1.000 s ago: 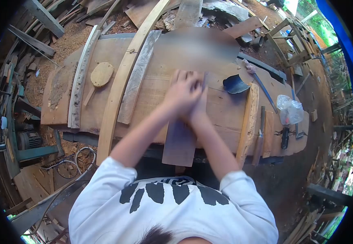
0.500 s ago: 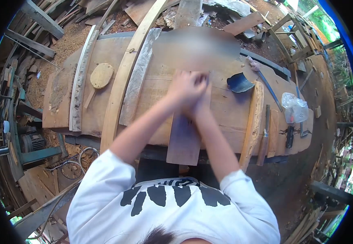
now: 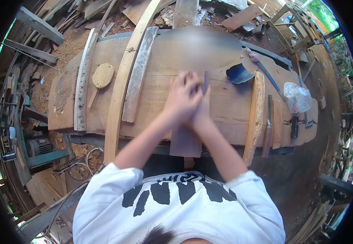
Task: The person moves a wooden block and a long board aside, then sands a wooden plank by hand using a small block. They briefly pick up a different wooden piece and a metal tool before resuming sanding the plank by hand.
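My left hand point(image 3: 182, 97) and my right hand point(image 3: 201, 110) are together over a dark flat board point(image 3: 185, 143), which lies lengthwise in front of me with its near end past the bench edge. The left fingers are bent and overlap the right hand, whose own fingers are mostly hidden. A thin dark strip point(image 3: 206, 81) shows just beyond the right hand. I cannot tell what the hands grip. A blurred patch covers the area past them. Under the board is a broad wooden slab point(image 3: 225, 105) serving as a bench.
Left of the hands lie a long pale plank point(image 3: 121, 87), a grey board point(image 3: 139, 77) and a round wooden paddle point(image 3: 103, 76). To the right are a dark curved piece point(image 3: 240, 74), a rough-edged plank point(image 3: 253, 118), a chisel-like tool point(image 3: 268, 130), a plastic bag point(image 3: 298, 98) and a long bar point(image 3: 271, 80).
The left fingers, earlier bunched together, are a little more spread. The board's near end sits slightly farther from me. The whole view has shifted a little.
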A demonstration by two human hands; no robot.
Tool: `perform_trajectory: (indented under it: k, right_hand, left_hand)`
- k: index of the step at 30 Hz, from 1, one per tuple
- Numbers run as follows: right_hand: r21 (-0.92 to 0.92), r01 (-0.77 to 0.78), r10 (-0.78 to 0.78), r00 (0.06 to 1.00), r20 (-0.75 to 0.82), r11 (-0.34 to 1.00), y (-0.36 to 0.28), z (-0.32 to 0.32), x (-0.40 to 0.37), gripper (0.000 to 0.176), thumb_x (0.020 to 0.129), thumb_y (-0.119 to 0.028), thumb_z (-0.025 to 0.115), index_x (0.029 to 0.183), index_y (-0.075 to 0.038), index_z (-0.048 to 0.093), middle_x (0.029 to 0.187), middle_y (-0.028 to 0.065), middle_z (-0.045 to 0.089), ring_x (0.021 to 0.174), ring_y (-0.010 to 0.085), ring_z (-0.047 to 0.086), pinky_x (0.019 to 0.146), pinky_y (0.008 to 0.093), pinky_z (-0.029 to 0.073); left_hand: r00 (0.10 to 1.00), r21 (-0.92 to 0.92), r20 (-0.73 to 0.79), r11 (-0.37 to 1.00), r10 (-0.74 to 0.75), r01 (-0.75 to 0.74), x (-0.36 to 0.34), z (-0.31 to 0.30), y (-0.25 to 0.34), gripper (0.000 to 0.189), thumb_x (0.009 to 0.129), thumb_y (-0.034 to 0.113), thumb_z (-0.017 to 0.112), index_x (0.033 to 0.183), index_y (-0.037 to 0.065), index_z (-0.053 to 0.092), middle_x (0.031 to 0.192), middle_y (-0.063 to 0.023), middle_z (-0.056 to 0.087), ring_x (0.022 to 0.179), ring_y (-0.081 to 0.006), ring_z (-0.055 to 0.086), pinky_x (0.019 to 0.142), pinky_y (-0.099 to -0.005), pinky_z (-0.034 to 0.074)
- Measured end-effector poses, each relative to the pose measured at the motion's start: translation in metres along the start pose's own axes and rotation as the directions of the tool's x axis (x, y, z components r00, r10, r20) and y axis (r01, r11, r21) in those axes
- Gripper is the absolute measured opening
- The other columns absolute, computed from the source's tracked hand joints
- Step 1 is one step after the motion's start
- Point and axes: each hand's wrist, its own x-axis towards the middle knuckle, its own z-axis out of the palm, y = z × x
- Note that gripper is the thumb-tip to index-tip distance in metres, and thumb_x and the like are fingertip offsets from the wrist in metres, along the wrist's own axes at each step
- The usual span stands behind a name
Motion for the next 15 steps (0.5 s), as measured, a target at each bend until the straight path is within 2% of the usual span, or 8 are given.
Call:
perform_trajectory:
  k: [2,5,6,7,9,10,11,15]
  right_hand:
    - [-0.003,0.078,-0.077,0.990,0.121,0.997,-0.037,-0.033,-0.102,0.074,0.092,-0.046,0.050,0.157,-0.025,0.020,0.164,0.0104,0.012,0.151,0.0355,0.009,0.105,0.0741,0.024]
    - [0.109,0.113,-0.128,0.981,0.148,0.988,-0.048,-0.035,-0.138,0.072,0.093,-0.046,0.046,0.157,-0.027,0.020,0.165,0.0093,0.011,0.151,0.0379,0.007,0.102,0.0776,0.020]
    - [0.207,0.077,-0.113,0.979,0.167,0.975,-0.050,-0.043,-0.146,0.062,0.096,-0.044,0.043,0.154,-0.036,0.023,0.165,0.0065,0.012,0.152,0.0322,0.009,0.096,0.0835,0.021]
    - [0.208,0.081,-0.118,0.979,0.168,0.975,-0.049,-0.047,-0.143,0.062,0.096,-0.044,0.043,0.154,-0.036,0.023,0.165,0.0065,0.012,0.152,0.0322,0.009,0.096,0.0835,0.021]
    - [0.096,0.088,-0.106,0.973,0.204,0.991,-0.044,-0.056,-0.127,0.067,0.096,-0.045,0.043,0.156,-0.026,0.019,0.164,0.0075,0.015,0.151,0.0305,0.012,0.111,0.0628,0.020]
    - [0.038,0.092,-0.098,0.971,0.217,0.995,-0.040,-0.057,-0.113,0.071,0.096,-0.045,0.043,0.157,-0.021,0.017,0.163,0.0080,0.016,0.150,0.0297,0.014,0.118,0.0525,0.019]
    - [0.040,0.094,-0.101,0.972,0.214,0.995,-0.041,-0.052,-0.113,0.071,0.096,-0.045,0.043,0.157,-0.021,0.017,0.163,0.0080,0.016,0.150,0.0297,0.014,0.118,0.0525,0.019]
    - [0.068,0.063,-0.065,0.998,0.025,0.996,0.031,-0.006,0.068,0.069,0.093,-0.045,0.050,0.155,-0.028,0.024,0.163,0.0089,0.018,0.149,0.0341,0.018,0.108,0.0681,0.027]
  left_hand:
    - [1.000,0.051,0.023,0.999,-0.005,0.003,-0.071,-0.004,0.021,0.041,0.083,0.020,0.064,0.124,0.015,0.063,0.148,-0.0271,0.036,0.141,-0.0450,0.030,0.115,-0.0547,0.024]
    - [0.994,0.024,0.084,0.997,-0.072,0.070,-0.136,-0.018,0.054,0.044,0.082,0.019,0.065,0.126,0.018,0.062,0.149,-0.0299,0.031,0.141,-0.0485,0.027,0.115,-0.0588,0.020]
    - [0.995,0.005,0.087,0.998,-0.058,0.058,-0.142,-0.022,0.060,0.045,0.082,0.019,0.065,0.127,0.018,0.062,0.149,-0.0293,0.031,0.141,-0.0490,0.027,0.115,-0.0598,0.019]
    - [0.994,0.006,0.085,0.998,-0.063,0.062,-0.139,-0.020,0.064,0.045,0.082,0.019,0.065,0.127,0.018,0.062,0.149,-0.0293,0.031,0.141,-0.0490,0.027,0.115,-0.0598,0.019]
    - [0.976,0.020,0.063,0.978,-0.208,0.208,-0.122,-0.015,0.073,0.044,0.082,0.020,0.066,0.126,0.017,0.062,0.148,-0.0295,0.032,0.141,-0.0491,0.028,0.115,-0.0590,0.019]
    - [1.000,0.072,0.026,0.997,-0.011,0.009,-0.112,-0.005,0.037,0.041,0.083,0.022,0.066,0.123,0.017,0.063,0.146,-0.0305,0.034,0.141,-0.0495,0.027,0.116,-0.0576,0.020]
    - [1.000,0.087,0.010,0.996,-0.010,0.009,-0.087,-0.003,0.031,0.038,0.084,0.024,0.065,0.121,0.018,0.064,0.145,-0.0297,0.036,0.141,-0.0489,0.028,0.116,-0.0573,0.021]
    - [0.994,0.163,-0.108,0.987,0.019,-0.001,0.049,0.016,0.000,0.031,0.086,0.027,0.059,0.115,0.017,0.069,0.140,-0.0215,0.048,0.136,-0.0412,0.038,0.115,-0.0511,0.028]
